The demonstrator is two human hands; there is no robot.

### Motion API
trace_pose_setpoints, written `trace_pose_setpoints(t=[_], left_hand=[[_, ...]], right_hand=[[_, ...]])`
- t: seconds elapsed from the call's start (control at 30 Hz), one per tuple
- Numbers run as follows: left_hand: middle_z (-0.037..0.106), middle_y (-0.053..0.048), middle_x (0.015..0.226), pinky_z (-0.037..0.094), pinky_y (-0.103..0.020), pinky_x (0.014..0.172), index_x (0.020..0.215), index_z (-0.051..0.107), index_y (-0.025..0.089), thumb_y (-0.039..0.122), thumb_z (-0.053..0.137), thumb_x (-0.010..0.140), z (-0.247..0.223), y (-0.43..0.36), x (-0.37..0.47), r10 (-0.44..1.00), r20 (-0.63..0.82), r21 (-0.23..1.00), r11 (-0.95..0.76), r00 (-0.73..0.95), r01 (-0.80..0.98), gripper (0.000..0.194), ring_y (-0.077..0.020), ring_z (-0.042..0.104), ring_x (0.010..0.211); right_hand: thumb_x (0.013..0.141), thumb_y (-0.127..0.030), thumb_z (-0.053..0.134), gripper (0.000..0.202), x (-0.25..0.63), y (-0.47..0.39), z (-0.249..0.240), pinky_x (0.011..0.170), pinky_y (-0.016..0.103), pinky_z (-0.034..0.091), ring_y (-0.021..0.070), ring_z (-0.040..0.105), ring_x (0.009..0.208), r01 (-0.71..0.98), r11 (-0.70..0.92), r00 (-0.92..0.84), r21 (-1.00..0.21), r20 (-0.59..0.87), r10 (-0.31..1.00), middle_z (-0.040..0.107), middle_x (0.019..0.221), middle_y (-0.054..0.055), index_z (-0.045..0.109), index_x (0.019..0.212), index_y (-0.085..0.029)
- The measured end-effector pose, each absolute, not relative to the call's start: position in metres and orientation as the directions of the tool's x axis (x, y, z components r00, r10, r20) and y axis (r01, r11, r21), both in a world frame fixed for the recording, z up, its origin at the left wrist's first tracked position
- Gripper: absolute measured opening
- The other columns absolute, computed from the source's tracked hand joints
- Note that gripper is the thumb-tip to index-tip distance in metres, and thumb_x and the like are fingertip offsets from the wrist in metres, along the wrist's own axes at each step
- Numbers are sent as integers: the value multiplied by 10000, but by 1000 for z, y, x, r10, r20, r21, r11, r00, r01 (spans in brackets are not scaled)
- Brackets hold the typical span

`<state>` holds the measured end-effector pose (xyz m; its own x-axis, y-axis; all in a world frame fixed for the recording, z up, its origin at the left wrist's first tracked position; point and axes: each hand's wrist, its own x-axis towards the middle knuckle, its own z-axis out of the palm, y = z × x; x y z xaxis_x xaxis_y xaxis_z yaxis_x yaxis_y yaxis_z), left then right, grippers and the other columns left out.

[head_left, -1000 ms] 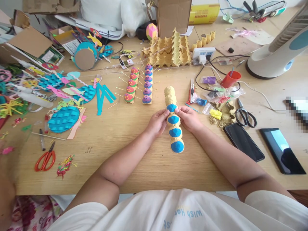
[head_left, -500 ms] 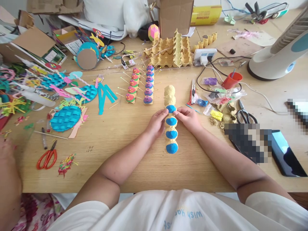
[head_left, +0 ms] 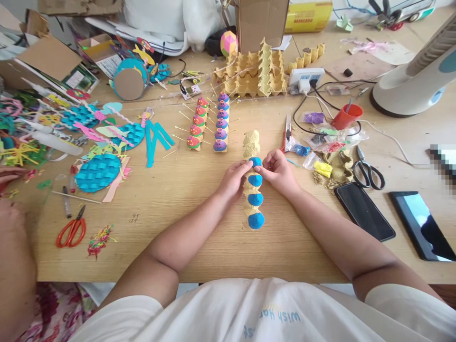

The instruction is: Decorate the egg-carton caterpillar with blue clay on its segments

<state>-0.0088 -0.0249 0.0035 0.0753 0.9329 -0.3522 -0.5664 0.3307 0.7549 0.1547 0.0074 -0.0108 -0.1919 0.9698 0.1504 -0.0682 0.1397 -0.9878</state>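
Note:
A strip cut from an egg carton (head_left: 251, 138) stretches away from me at the middle of the table. Blue clay (head_left: 255, 199) covers its nearer bumps, while the far ones are bare. My left hand (head_left: 235, 179) grips the strip's left side, thumb on the blue clay patch farthest from me. From the right, my right hand (head_left: 280, 173) has its thumb against the edge of that same patch, its other fingers curled in. Two finished caterpillars, one pink and green (head_left: 196, 123) and one purple and blue (head_left: 221, 123), stand beyond my left hand.
A utility knife (head_left: 287, 134), yellow clay (head_left: 322, 168), scissors (head_left: 368, 172) and a phone (head_left: 365, 211) lie on the right. Red-handled scissors (head_left: 71, 231) and a woven blue disc (head_left: 99, 173) lie left. Another person's arm (head_left: 16, 242) rests at the left edge. Egg trays (head_left: 242, 73) stand behind.
My right hand's fingers have curled and lifted slightly off the strip, with the thumb slid a little lower on the clay. My left hand keeps its hold. The other person's hand has come into view.

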Motion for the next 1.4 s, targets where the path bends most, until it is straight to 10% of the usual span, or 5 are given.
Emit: trace_pose_setpoints(t=[0.27, 0.8, 1.03, 1.4], left_hand=[[734, 24, 685, 498, -272, 645, 777, 752, 190, 400, 1024, 810, -1, -24, -9, 939, -329, 741, 321, 98, -590, 345, -110, 638, 602], [676, 42, 603, 416, -270, 557, 729, 720, 188, 362, 1005, 850, 1, -23, -11, 918, -388, 746, 368, 88, -555, 355, -89, 558, 507], [693, 29, 663, 430, -277, 606, 746, 726, 183, 354, 981, 915, 9, -26, -12, 917, -384, 732, 373, 106, -570, 351, -86, 570, 546], [686, 6, 674, 483, -350, 690, 816, 743, 232, 582, 956, 915, 6, -26, -16, 904, -390, 722, 418, 175, -551, 422, -150, 595, 580]], right_hand=[[777, -668, 1034, 678, 157, 6, -6, 609, 349, 340, 167, 409, 645, -97, 151, -257, -984, 172, 951, 501, 703, -84, 695, 1244, -312], [798, -527, 1021, 508, 161, 11, -15, 616, 338, 275, 156, 346, 650, -73, 60, -348, -996, 82, 934, 430, 690, -83, 788, 1176, -282], [839, -710, 962, 562, 161, 8, -11, 691, 346, 403, 186, 478, 733, -99, 41, -304, -994, 70, 950, 556, 765, -35, 846, 1202, -296], [842, -713, 955, 576, 161, 7, -5, 650, 342, 349, 181, 418, 696, -135, 50, -245, -990, 82, 966, 505, 747, -52, 767, 1197, -300]])
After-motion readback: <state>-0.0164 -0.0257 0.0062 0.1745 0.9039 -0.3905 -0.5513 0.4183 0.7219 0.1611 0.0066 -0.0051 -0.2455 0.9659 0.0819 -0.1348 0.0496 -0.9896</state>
